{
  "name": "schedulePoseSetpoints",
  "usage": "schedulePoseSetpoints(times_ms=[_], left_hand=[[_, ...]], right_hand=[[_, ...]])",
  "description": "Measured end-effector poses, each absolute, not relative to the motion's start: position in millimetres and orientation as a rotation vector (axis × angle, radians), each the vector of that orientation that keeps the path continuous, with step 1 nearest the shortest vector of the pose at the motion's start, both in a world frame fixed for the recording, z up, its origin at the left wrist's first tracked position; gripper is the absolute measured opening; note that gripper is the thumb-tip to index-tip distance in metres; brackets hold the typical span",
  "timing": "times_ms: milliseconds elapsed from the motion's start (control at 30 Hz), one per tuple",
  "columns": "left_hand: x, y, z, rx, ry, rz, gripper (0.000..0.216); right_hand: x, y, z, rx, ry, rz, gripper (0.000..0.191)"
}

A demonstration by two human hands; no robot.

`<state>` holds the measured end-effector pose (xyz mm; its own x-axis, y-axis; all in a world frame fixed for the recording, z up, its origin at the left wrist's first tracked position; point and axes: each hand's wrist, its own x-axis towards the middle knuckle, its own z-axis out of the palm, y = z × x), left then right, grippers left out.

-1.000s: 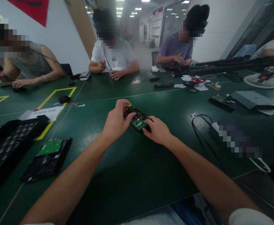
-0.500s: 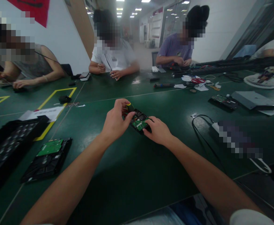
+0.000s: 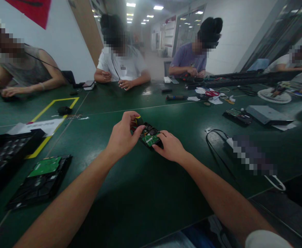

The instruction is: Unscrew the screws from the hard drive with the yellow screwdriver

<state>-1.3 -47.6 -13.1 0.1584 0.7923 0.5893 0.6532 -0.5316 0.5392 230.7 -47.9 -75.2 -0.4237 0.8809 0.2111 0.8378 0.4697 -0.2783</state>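
Observation:
A small black hard drive (image 3: 149, 135) with a green circuit board on top lies on the green table (image 3: 146, 193) in front of me. My left hand (image 3: 122, 136) is closed round a screwdriver (image 3: 139, 121) with a black and yellow handle, held upright over the drive's left end. My right hand (image 3: 168, 146) rests on the drive's near right corner, fingers curled against its edge.
Another hard drive (image 3: 39, 179) with a green board lies at the near left, beside a black tray (image 3: 3, 155). A black cable (image 3: 215, 144) loops at the right. Other people sit across the table with tools, papers and a white fan (image 3: 274, 95).
The view has shifted slightly, so everything sits a little further left. My hands stay on the drive, and the screwdriver handle has turned a bit between my left fingers.

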Motion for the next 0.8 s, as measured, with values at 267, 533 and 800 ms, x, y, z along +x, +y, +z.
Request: schedulePoseSetpoints(times_ms=[267, 533, 800], left_hand=[[-4, -52, -3, 2.299, 1.433, 1.336, 0.035], [-7, -56, 6, 2.275, 1.445, 1.368, 0.035], [-10, -53, 5, 2.262, 1.474, 1.344, 0.037]], right_hand=[[233, -45, -73, -1.51, -2.313, 0.166, 0.051], [284, -26, -46, -2.058, -1.661, -0.315, 0.07], [373, -12, -42, -2.495, -1.073, -0.138, 0.092]])
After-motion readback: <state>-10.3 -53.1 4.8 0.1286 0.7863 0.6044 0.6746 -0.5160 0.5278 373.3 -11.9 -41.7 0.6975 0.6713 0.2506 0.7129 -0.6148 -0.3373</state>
